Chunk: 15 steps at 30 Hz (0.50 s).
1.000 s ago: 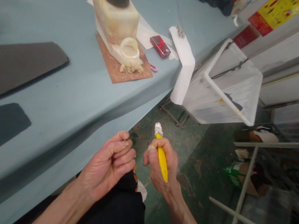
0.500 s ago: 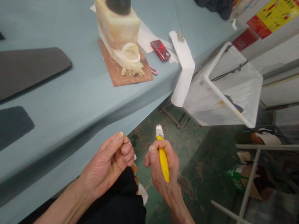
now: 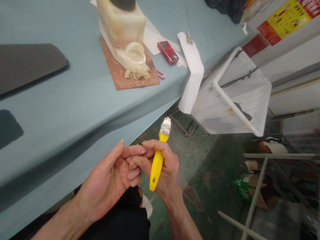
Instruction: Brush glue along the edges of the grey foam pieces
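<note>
In my right hand [image 3: 167,166] is a brush [image 3: 158,163] with a yellow handle, its white, caked tip pointing up and away from me. The thumb and forefinger of that hand touch the fingers of my left hand [image 3: 109,180]. My left palm faces up, its thumb apart from the forefinger and the other fingers loosely curled. Whether a small scrap lies between the touching fingertips is too small to tell. Beyond both hands, a yellowed plastic glue container [image 3: 118,26] stands on a brown board [image 3: 114,72], with dried glue crusted around its round opening.
Dark flat pieces [image 3: 14,71] lie on the blue-covered table [image 3: 76,100] at left. A red device [image 3: 168,52] and a curled white strip [image 3: 194,73] are near its right edge. A white bin [image 3: 241,95] stands beyond, with a metal frame [image 3: 251,204] at right.
My right hand has moved left with the brush, so its fingers now meet my left hand. The left thumb has lifted off the fingers. The view has shifted slightly.
</note>
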Motion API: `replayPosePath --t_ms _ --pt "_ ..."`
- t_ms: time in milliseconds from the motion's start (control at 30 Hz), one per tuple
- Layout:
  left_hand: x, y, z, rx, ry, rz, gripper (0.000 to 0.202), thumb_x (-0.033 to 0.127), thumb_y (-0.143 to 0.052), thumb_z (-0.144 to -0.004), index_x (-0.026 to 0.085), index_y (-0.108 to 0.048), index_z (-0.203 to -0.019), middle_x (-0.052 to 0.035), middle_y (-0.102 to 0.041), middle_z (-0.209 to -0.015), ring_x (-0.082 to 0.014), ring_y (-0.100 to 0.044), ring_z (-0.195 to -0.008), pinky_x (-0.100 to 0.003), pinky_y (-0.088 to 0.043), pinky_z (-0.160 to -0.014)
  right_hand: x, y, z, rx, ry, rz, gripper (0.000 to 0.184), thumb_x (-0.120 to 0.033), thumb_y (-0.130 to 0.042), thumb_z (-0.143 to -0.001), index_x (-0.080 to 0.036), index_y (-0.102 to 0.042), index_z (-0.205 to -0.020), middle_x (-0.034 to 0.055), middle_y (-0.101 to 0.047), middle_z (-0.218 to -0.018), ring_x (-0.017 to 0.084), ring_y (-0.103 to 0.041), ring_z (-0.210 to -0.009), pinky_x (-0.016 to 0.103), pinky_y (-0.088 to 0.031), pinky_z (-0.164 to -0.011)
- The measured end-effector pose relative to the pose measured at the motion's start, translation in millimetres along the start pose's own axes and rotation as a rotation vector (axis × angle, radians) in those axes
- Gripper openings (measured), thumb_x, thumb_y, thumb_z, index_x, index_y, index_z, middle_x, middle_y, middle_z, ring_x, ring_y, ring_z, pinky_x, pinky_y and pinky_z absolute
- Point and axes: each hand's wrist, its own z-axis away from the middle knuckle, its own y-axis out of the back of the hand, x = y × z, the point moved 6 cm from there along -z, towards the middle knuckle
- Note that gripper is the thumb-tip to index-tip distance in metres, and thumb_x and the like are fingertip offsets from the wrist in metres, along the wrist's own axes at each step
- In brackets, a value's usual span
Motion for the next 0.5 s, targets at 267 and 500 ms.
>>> replayPosePath --t_ms 267,500 --pt "-0.8 -6.7 7.1 -0.02 -0.075 -0.167 0.044 0.058 -0.091 -0.079 0.016 -0.079 -0.073 -0.002 -0.062 -0.069 -0.0133 -0.057 -0.064 -0.024 -0.057 -0.064 20.7 -10.6 8.7 -0.068 -0.17 -0.294 0.027 -0.051 -0.074 -0.098 -0.025 -0.066 -0.1 -0.0047 -0.071 -0.064 0.012 -0.065 -0.046 0.024 -0.057 -0.046" --pt "2.5 -11.6 10.4 -0.116 -0.214 -0.398 0.042 0.057 -0.083 -0.086 0.018 -0.087 -0.099 -0.0063 -0.071 -0.082 -0.0184 -0.064 -0.077 -0.028 -0.058 -0.077 18.1 -3.6 4.9 0.167 -0.267 -0.317 0.052 -0.07 -0.071 -0.093 -0.024 -0.055 -0.077 -0.0087 -0.052 -0.047 0.009 -0.048 -0.032 0.02 -0.041 -0.032"
